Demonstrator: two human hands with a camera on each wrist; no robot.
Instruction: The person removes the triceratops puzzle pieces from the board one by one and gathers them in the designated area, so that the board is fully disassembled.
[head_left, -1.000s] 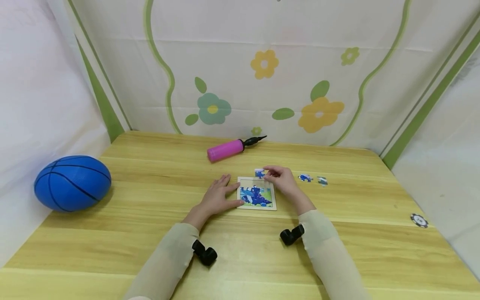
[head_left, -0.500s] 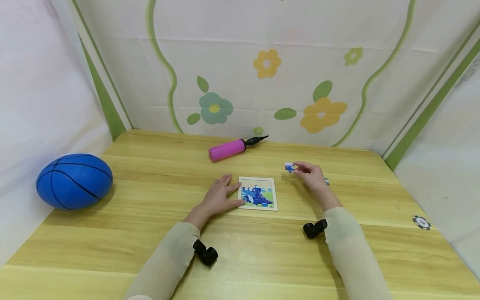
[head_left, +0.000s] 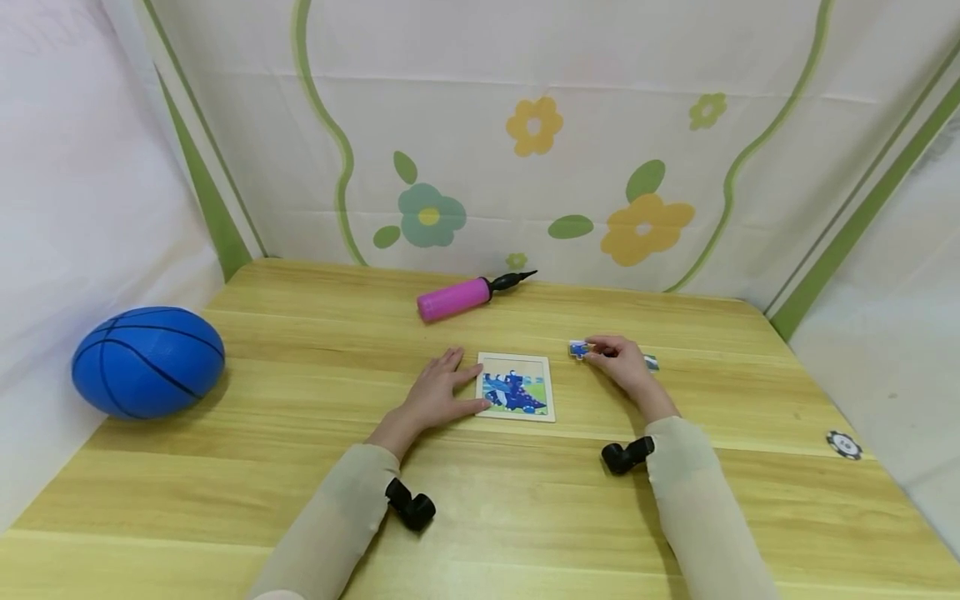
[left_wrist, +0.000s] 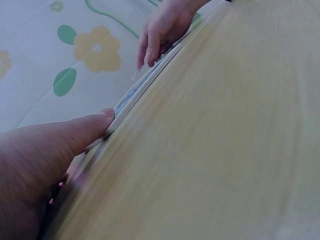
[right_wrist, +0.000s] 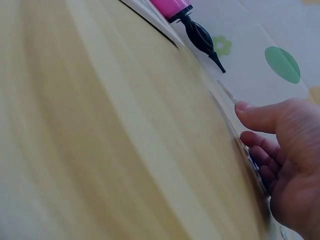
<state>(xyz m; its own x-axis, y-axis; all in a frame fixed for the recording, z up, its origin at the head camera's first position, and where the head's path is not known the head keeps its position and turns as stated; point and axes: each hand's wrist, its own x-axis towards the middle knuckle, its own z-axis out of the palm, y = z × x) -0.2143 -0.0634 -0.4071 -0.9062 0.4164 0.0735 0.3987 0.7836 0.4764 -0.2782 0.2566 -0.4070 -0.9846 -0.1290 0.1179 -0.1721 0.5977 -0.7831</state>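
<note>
In the head view a square puzzle board (head_left: 551,392) with a pale frame lies mid-table. Blue dinosaur pieces fill its lower part; its upper part shows bare backing. My left hand (head_left: 433,393) rests at the board's left edge, fingers spread, with the thumb on the lower left corner; the left wrist view shows that thumb (left_wrist: 92,127) on the rim. To the right of the board, my right hand (head_left: 624,367) pinches a blue and white puzzle piece (head_left: 577,349) between thumb and fingers, low over the table or touching it; I cannot tell which. Another puzzle piece (head_left: 651,362) lies partly hidden behind this hand.
A pink hand pump (head_left: 453,299) with a black nozzle lies behind the board. At the far left sits a blue ball (head_left: 148,362) with black lines. A round black and white chip (head_left: 843,445) lies near the table's right edge. Patterned cloth walls (head_left: 487,167) enclose the table.
My right hand has carried the puzzle piece from the board's top edge to the right, then lowered it towards the table. My left hand has stayed on the board's edge.
</note>
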